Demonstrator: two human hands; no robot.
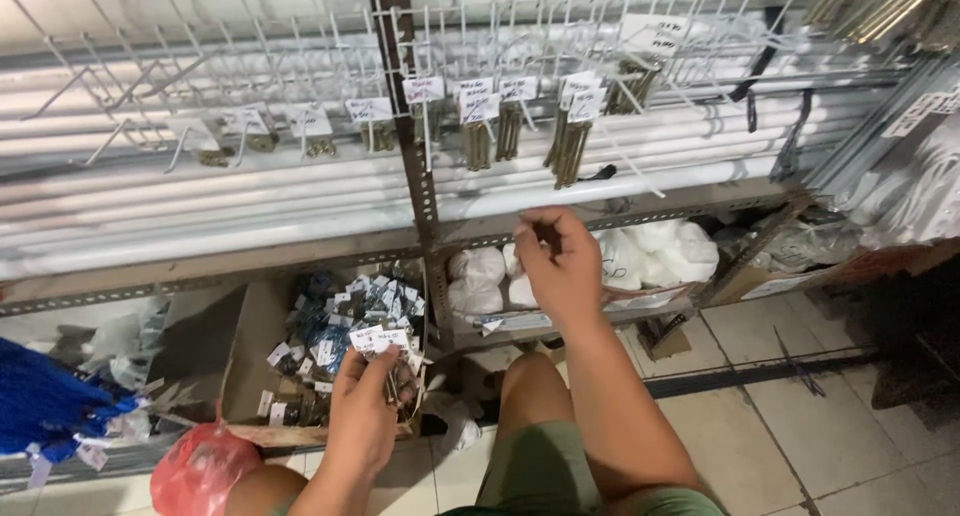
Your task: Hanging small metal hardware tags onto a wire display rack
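Tagged hinges sat pinched in the left hand over a cardboard box, while the right hand hovered loosely curled, holding nothing visible.

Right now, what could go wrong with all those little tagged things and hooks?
1. The left hand pinches a bundle of tagged metal pieces above the cardboard box; if that grip loosens, they might drop and mix with the tagged pile in the box.
2. The right hand is raised just below the white wire hooks; their bare ends could poke or scratch the fingers.
3. The person crouches close to the shelf, so a knee might bump it.
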